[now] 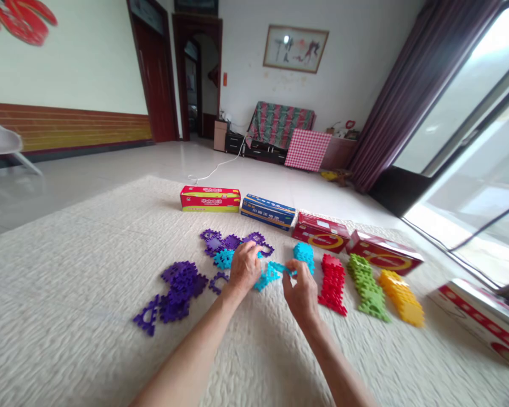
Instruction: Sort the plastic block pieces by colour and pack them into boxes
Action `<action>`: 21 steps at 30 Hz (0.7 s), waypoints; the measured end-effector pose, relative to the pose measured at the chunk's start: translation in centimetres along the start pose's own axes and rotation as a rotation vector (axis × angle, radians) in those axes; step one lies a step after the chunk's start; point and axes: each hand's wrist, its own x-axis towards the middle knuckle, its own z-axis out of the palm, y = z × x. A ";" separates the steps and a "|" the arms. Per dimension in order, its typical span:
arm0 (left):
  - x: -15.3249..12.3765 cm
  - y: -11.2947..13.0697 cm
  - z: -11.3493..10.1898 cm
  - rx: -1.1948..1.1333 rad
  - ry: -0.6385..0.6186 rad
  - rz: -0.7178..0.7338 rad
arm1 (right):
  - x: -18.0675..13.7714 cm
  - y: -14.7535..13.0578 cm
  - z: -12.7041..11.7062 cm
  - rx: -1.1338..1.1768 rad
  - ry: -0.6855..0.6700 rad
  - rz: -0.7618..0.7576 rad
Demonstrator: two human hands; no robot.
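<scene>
Pinching a blue piece (280,268) in the right hand (302,288); curling the left hand (245,268) at nine beside it, cannot tell if grasping. Edged by boxes (268,212) from ten to three; open on blanket (68,271) beyond purple pieces (181,285) at nine.

The mat (89,254) carries purple pieces (180,285) left of the left grip (257,249); a red stack (333,285), green stack (368,287) and yellow stack (402,298) right of the right grip (292,271); four boxes (267,212) beyond; and, apparently, half-hidden blue pieces (266,277) between.
</scene>
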 end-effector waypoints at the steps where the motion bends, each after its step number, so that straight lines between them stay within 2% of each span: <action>1: -0.2 0.3 0.5 -0.006 -0.024 0.032 | -0.6 0.5 -1.1 -0.051 -0.017 -0.023; 4: -1.1 1.1 1.4 -0.015 -0.133 0.141 | -2.5 1.7 -3.6 -0.141 -0.189 -0.087; 7: -1.7 1.6 1.6 -0.025 -0.232 0.253 | -3.8 2.3 -5.1 -0.071 -0.356 -0.120; 11: -1.7 1.5 1.7 0.030 -0.314 0.314 | -3.7 2.3 -5.8 0.010 -0.448 -0.079; 16: -1.3 1.4 1.6 0.052 -0.252 0.242 | -2.8 1.3 -5.3 -0.088 -0.501 0.025; 21: -1.2 1.3 2.1 0.023 -0.169 0.202 | -1.9 1.2 -5.3 -0.127 -0.634 -0.106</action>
